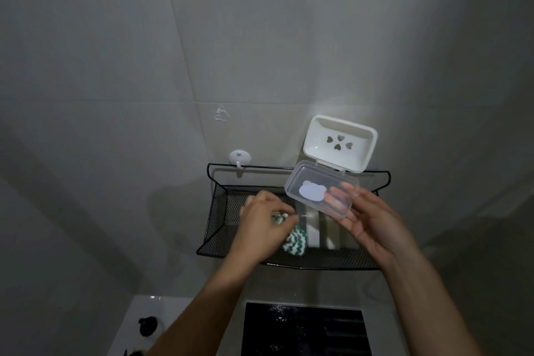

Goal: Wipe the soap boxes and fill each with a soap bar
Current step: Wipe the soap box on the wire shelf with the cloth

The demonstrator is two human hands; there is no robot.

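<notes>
Holding an open soap box [332,165] above the right part of a black wire-mesh shelf [219,220], the right hand [372,225] has its fingers [336,196] behind the clear lid [321,188] and its thumb near the lid's right edge, so it pinches the lid rather than the base. The white tray half [340,143] stands up beyond the lid, hinged to it along one long side, its hollow facing the camera; four heart-shaped holes [337,141] pierce its floor. Both halves have their long axis running from upper left to lower right, the tray's far corner toward the wall. A pale bear-shaped sticker [312,191] sits on the lid, and the fingers show pinkish through the plastic.

The left hand [264,225] reaches into the shelf with fingers curled, gripping a green-and-white striped cloth [291,237] (its lower part hangs out below the palm). Just right of the cloth, white upright shapes [313,228] stand in the shelf under the held box; I cannot tell what they are.

The shelf hangs on a grey tiled wall [115,66], its rim wire [260,166] passing a small white hook [239,157]. Lower down lie a dark glossy panel [303,329] and, to the left, a white surface [144,309] carrying a small black knob [148,326].
</notes>
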